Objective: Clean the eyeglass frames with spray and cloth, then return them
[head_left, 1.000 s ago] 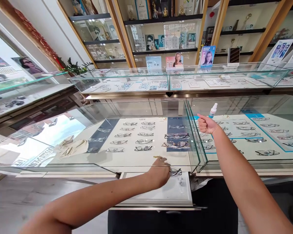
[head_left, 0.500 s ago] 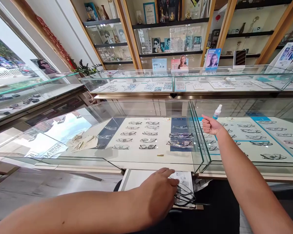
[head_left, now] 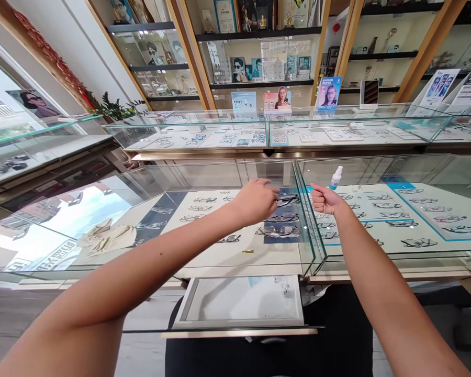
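Note:
My left hand (head_left: 259,200) reaches over the glass display case, its fingers closed on a dark-rimmed pair of eyeglasses (head_left: 287,200) at the right side. Just below are two more pairs of eyeglasses (head_left: 279,231) on a dark blue panel. My right hand (head_left: 325,200) is a closed fist above the glass near the divider between the cases; whatever is inside it, if anything, is hidden. A white spray bottle (head_left: 336,178) with a blue label stands just behind that fist. In front of me a white drawer (head_left: 239,299) is pulled out.
A crumpled beige cloth (head_left: 107,236) lies at the left of the case. A small yellowish piece (head_left: 248,252) is near the front. Rows of eyeglasses (head_left: 419,243) fill the right case. Glass walls (head_left: 304,209) meet between the two cases. Another glass counter (head_left: 204,136) stands behind.
My left hand has risen from the drawer to the display case, taking the eyeglasses along. The drawer's inside now shows. My right fist keeps its place by the bottle. The view has shifted slightly.

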### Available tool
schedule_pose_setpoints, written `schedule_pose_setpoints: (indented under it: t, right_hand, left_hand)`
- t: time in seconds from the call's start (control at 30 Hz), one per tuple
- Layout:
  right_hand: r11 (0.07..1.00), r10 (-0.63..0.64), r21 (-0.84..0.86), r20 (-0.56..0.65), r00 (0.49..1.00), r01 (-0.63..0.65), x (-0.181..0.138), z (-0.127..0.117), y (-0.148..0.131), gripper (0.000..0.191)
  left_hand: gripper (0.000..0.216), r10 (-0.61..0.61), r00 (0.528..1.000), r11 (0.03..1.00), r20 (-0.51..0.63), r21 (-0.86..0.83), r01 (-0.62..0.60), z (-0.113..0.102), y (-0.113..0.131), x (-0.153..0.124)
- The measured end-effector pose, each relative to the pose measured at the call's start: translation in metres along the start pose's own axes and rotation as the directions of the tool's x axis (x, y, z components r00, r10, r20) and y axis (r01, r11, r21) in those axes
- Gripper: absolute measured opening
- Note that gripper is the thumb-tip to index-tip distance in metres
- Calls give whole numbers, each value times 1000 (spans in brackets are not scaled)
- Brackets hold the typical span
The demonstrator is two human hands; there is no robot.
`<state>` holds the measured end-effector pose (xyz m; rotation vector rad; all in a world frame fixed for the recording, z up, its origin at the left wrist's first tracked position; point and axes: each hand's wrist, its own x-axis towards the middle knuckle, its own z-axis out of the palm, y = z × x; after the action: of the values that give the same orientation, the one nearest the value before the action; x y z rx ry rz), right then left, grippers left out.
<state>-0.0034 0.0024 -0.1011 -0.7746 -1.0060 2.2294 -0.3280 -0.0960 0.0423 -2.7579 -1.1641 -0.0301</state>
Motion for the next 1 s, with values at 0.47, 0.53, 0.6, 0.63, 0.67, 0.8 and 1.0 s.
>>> schedule_pose_setpoints:
  t: [0.47,0.53,0.6,0.63,0.67,0.8,1.0]
  right_hand:
    - [999,36,-31,14,999,-36,2,3,0,61]
    - [999,44,-30,23,999,-43,2,4,-1,61]
    - [998,50,-31,31,998,-49,2,4,-1,61]
    - [998,53,-32,34,998,-51,2,5,-2,61]
    - [998,53,-34,36,998,-52,2,5,-2,61]
    - [997,53,-49,45,998,-51,2,6,-2,61]
    - [997,55,-65,58,997,-51,1,4,-2,61]
  left_hand:
    - [42,-64,998,995,26,73,62,95,-26,60]
    - [44,-69,997,995,46,76,65,100,-27,62]
    - [45,-69,996,995,61,78,64,102,-27,63]
    - [45,-68,996,995,64,75,63,103,-27,63]
    - [44,-66,996,996,66,69,62,104,-26,63]
    - [43,-56,996,997,71,48,53,105,-25,63]
    - [48,-73,992,997,103,13,73,95,-29,60]
